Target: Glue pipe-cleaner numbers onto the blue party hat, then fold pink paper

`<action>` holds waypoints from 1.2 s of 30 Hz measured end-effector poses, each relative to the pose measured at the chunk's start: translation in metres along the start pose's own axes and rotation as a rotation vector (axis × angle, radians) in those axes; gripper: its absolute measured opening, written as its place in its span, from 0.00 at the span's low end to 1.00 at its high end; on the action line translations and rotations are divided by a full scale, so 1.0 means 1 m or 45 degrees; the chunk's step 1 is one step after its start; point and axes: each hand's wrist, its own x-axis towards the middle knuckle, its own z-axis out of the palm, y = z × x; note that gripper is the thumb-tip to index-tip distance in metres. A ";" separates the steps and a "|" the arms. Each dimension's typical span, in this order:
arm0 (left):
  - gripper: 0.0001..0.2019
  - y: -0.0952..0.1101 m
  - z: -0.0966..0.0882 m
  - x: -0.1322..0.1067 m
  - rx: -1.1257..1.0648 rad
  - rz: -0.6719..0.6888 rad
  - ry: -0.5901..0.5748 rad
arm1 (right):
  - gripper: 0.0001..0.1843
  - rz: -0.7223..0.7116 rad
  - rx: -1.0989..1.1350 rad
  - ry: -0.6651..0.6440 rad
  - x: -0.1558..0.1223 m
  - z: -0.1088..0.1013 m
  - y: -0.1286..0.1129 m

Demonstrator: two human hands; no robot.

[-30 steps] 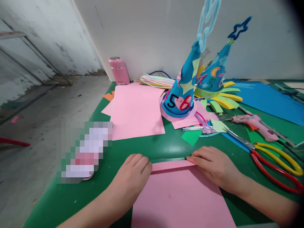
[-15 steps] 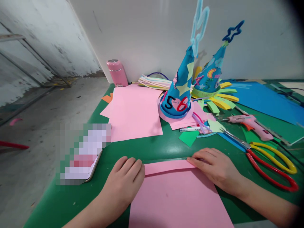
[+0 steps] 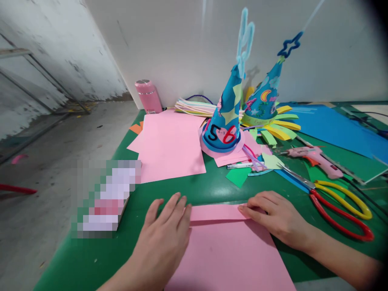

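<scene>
A sheet of pink paper [image 3: 230,254] lies on the green table in front of me, its far edge turned over into a narrow strip. My left hand [image 3: 166,226] rests flat over the left end of that fold, fingers stretched out and slightly apart. At the fold's right end, my right hand [image 3: 273,216] pinches the paper between thumb and fingers. The left end of the strip is hidden under my left hand. Scissors [image 3: 315,186] with one red and one yellow handle lie to the right of my right hand.
More pink sheets [image 3: 171,147] lie farther back. Two decorated blue cone hats [image 3: 227,113] stand behind, near a pink bottle [image 3: 148,97]. A pink glue gun [image 3: 317,157] rests at right among paper scraps. A blurred-out phone-like object [image 3: 112,198] sits at left.
My left hand has opened from curled fingers to stretched ones and shifted slightly right along the fold. My right hand keeps its pinch. The whole view has shifted a little.
</scene>
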 end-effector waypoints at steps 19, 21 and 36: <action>0.17 0.041 0.040 -0.008 -0.070 0.221 0.133 | 0.15 0.050 0.051 0.002 0.016 -0.003 -0.022; 0.15 0.041 0.041 -0.009 -0.079 0.218 0.147 | 0.16 0.012 0.060 -0.009 0.016 -0.001 -0.028; 0.27 0.033 0.036 -0.017 -0.117 0.305 -0.109 | 0.17 0.029 0.107 -0.027 0.009 0.005 -0.028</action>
